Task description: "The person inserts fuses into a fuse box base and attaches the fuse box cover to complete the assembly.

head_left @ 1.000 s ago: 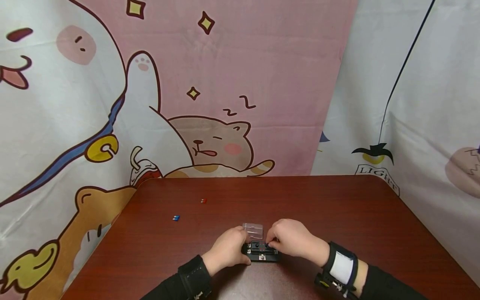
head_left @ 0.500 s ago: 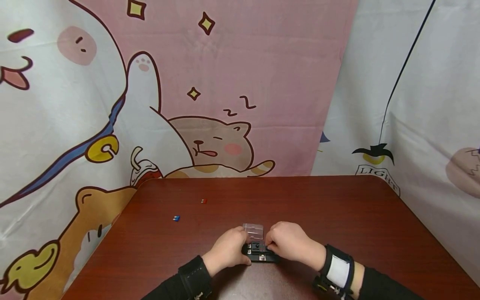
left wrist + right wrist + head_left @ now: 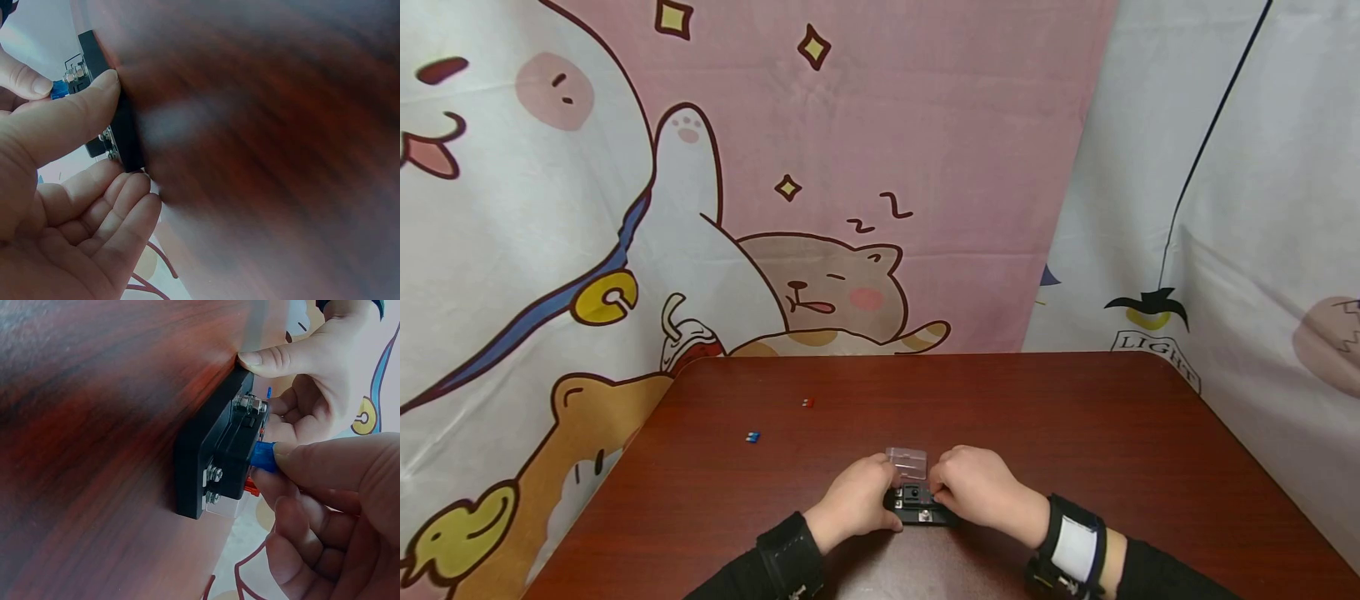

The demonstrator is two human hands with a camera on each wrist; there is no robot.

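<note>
A small black fuse block [image 3: 228, 440] with metal terminal screws rests on the table. My left hand [image 3: 859, 498] grips its left end, with the thumb [image 3: 94, 103] along the near edge in the left wrist view. Over the block's right part, my right hand [image 3: 977, 486] pinches a blue blade fuse [image 3: 263, 456] between thumb and finger. That fuse stands against the block's top; how deep it sits is hidden. Beside it, a red fuse [image 3: 251, 487] shows at the block. A clear plastic cover [image 3: 907, 462] lies just behind the block.
Farther left on the brown table [image 3: 1037, 408] lie small blue pieces [image 3: 752, 437] and, behind them, small red pieces [image 3: 808, 402]. A printed cartoon cloth [image 3: 880, 167] hangs behind the table's far edge.
My right hand has shifted slightly left and lower over the block, still pinching the blue fuse. The left hand and the block look unmoved.
</note>
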